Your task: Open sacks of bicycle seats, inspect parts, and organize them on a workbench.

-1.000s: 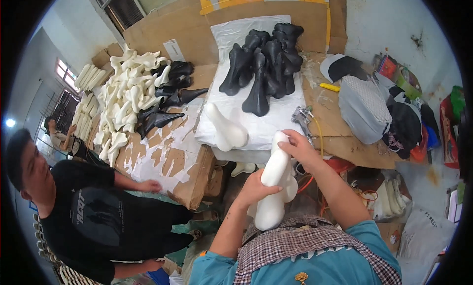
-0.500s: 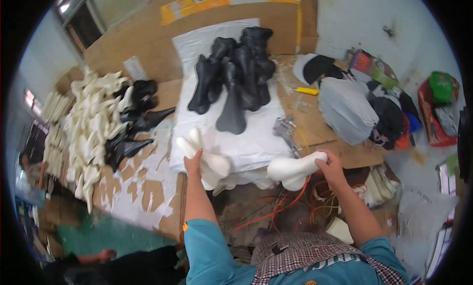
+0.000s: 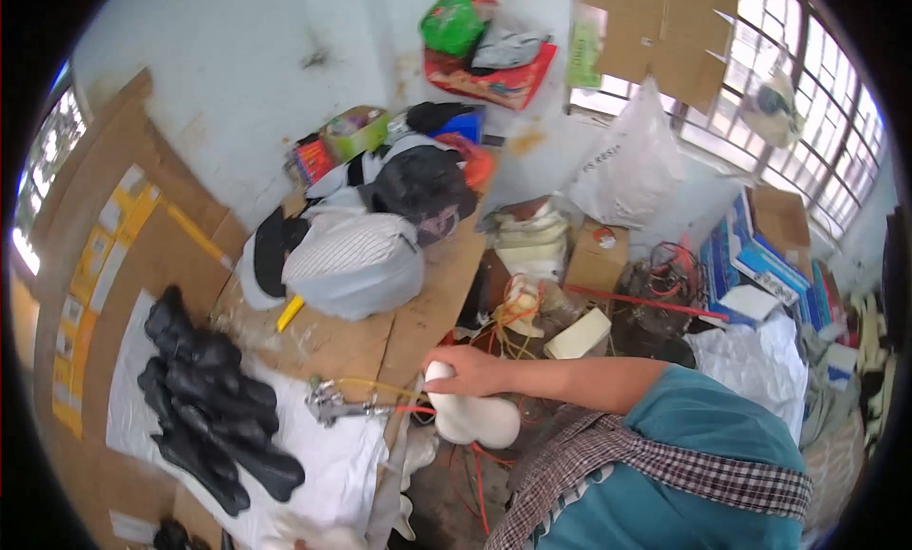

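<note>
My right hand (image 3: 467, 369) grips a smooth white moulded form (image 3: 480, 421) from above, holding it beside the edge of the cardboard-covered table (image 3: 418, 312). My bare forearm runs back to a teal sleeve at the lower right. A small metal tool (image 3: 328, 403) with yellow and red hoses lies on the table just left of this hand. A pile of black moulded forms (image 3: 209, 407) rests on a white sheet (image 3: 323, 455) at the lower left. More white forms (image 3: 313, 534) peek in at the bottom edge. My left hand is out of view.
Grey and black bags (image 3: 356, 260) and a yellow marker (image 3: 290, 312) sit on the table behind the hand. Tangled cables (image 3: 518, 308), a cardboard box (image 3: 597, 257), a white plastic sack (image 3: 632, 165) and stacked cartons (image 3: 760, 256) crowd the floor beneath barred windows on the right.
The view has swung sharply to the right. My left hand and the white form it held have left the picture. My right hand still holds its white form, now lower by the table edge.
</note>
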The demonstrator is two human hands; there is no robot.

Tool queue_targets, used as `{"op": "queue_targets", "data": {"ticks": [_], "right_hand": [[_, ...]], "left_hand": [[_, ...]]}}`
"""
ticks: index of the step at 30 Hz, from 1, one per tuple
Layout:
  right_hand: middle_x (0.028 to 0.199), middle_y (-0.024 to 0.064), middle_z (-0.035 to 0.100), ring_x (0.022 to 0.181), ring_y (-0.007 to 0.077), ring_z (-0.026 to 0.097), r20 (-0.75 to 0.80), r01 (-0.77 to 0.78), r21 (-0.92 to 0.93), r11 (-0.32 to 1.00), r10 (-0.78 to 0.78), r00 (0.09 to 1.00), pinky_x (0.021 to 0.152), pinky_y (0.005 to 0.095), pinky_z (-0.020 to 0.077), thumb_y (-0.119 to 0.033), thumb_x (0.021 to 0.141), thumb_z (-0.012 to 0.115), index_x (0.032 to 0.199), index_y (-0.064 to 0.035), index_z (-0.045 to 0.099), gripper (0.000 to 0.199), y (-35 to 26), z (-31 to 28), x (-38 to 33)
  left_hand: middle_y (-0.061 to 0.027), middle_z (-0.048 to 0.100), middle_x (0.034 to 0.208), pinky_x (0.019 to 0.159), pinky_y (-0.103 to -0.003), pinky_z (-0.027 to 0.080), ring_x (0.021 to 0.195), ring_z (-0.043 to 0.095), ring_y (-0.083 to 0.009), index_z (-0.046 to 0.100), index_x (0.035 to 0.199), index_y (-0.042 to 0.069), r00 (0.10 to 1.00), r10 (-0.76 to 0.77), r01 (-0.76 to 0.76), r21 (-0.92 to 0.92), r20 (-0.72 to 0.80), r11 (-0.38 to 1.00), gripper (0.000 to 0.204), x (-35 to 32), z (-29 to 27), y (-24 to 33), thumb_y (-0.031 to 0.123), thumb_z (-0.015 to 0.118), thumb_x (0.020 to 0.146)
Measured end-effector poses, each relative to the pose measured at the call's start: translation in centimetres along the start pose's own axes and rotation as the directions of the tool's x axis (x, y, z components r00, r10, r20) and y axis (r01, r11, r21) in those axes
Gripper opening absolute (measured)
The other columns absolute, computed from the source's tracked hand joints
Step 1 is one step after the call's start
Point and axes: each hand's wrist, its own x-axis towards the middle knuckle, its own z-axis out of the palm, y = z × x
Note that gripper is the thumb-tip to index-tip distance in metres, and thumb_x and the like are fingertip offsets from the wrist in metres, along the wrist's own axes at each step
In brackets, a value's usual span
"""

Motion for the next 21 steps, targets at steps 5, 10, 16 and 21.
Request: {"op": "queue_targets", "data": {"ticks": [5, 10, 16, 21], "right_hand": [[0.084, 0.0112, 0.057, 0.08, 0.0198, 0.056, -0.118, -0.031, 0.069, 0.997, 0.039, 0.992, 0.072, 0.0322, 0.0447, -0.032, 0.08, 0.062, 0.093, -0.0032, 0.051, 0.034, 0.2, -3.4, -1.5], [0.074, 0.0093, 0.054, 0.071, 0.018, 0.054, -0.148, 0.132, -0.061, 0.989, -0.14, 0.979, 0.065, 0.0315, 0.0438, -0.032, 0.075, 0.067, 0.084, -0.004, 0.049, 0.035, -0.6, -5.3, 0.7], [0.079, 0.0051, 0.056, 0.073, 0.0125, 0.052, 0.213, 0.088, 0.237, 0.967, -0.14, 0.967, 0.065, 0.028, 0.0435, -0.018, 0.07, 0.069, 0.091, -0.0044, 0.052, 0.03, -0.5, -3.9, 5.5], [0.1, 0.0038, 0.058, 0.089, 0.0095, 0.053, 0.477, 0.013, 0.467, 0.884, -0.264, 0.838, 0.081, 0.0262, 0.0436, -0.006, 0.07, 0.064, 0.12, -0.0067, 0.05, 0.051, -1.8, -2.4, 4.4]], "left_hand": [[-0.0283, 0.047, 0.116, 0.088, -0.051, 0.04, 0.099, 0.052, -0.0338, 0.026, 0.128, -0.004, 0.843, -0.475, 0.301, -0.51, -0.252, 0.806, 0.073, -4.3, 5.5, 9.8, 0.028, 0.067, 0.076], [-0.0273, 0.045, 0.118, 0.087, -0.051, 0.042, 0.1, 0.052, -0.0346, 0.024, 0.13, -0.004, 0.916, -0.401, 0.223, -0.828, -0.002, 0.514, 0.08, -12.9, 3.0, 23.7, 0.022, 0.068, 0.069], [-0.018, 0.046, 0.12, 0.085, -0.043, 0.046, 0.101, 0.053, -0.0313, 0.03, 0.129, -0.003, 0.995, 0.091, 0.04, -0.989, 0.027, -0.144, 0.079, -20.6, 7.3, 38.6, 0.014, 0.065, 0.06], [-0.0094, 0.054, 0.11, 0.082, -0.035, 0.049, 0.097, 0.056, -0.0219, 0.036, 0.126, -0.002, 0.919, 0.379, 0.111, -0.994, 0.108, 0.013, 0.083, -23.6, 9.6, 46.3, 0.017, 0.076, 0.056]]}}
